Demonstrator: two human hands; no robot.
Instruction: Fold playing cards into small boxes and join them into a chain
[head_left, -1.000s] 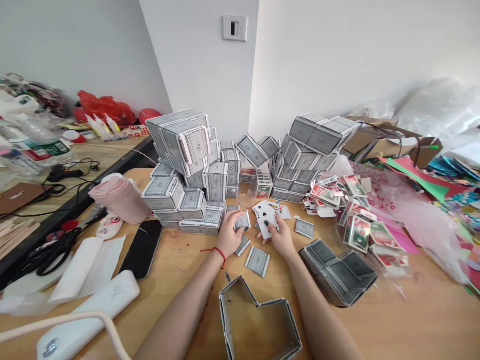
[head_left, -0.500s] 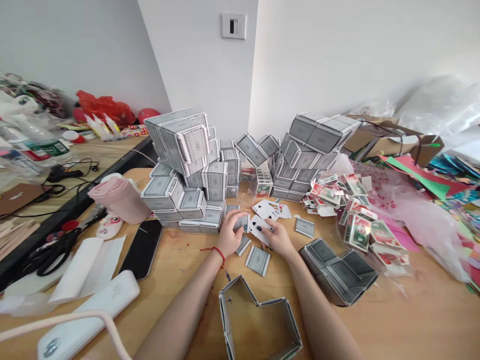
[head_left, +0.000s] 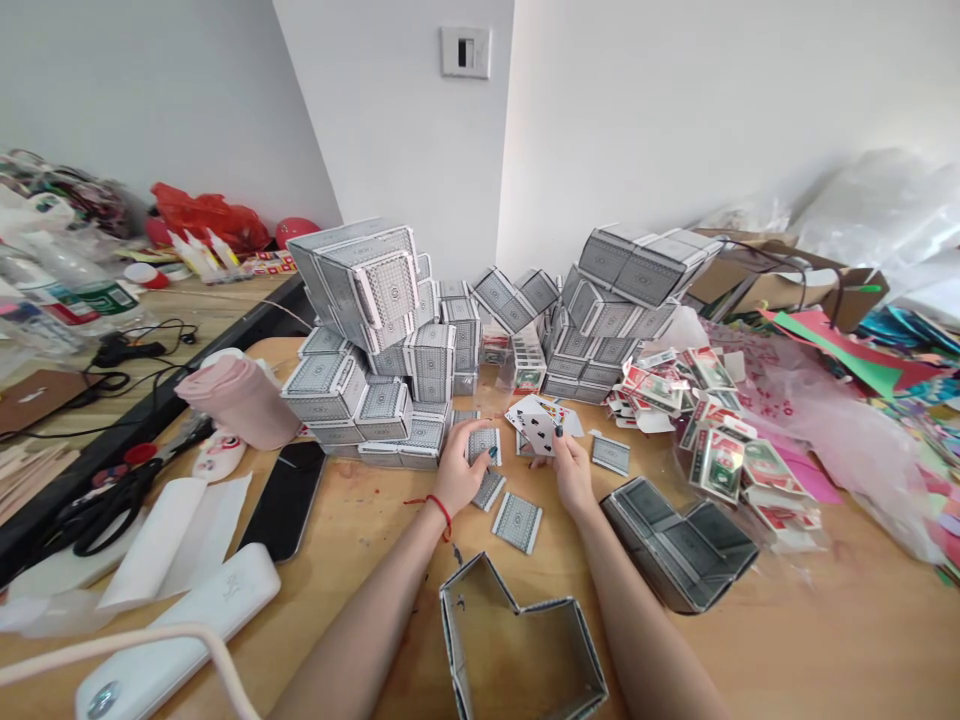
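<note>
My right hand [head_left: 574, 475] pinches a playing card [head_left: 537, 428] face up, its black spade pips showing. The card covers part of other face-up cards [head_left: 568, 420] on the table. My left hand [head_left: 459, 468] rests with thumb and forefinger apart, beside a folded card [head_left: 487, 444] with a grey patterned back. More folded cards lie around: a square one [head_left: 517, 522] in front of the hands, and another [head_left: 610, 454] right of the right hand. Nearer me stands a heart-shaped frame [head_left: 523, 607] made of cards, between my forearms.
Stacked card-built blocks stand at back left [head_left: 390, 290] and back right [head_left: 634, 265]. A second heart-shaped card piece [head_left: 679, 545] sits right of my right forearm. Red-and-green card boxes [head_left: 720, 460] are heaped at right. A phone [head_left: 283, 500], white power bank [head_left: 180, 630] and scissors [head_left: 124, 500] lie left.
My right hand has drawn back and to the right, lifting and tilting the playing card away from my left hand. My left hand has barely moved.
</note>
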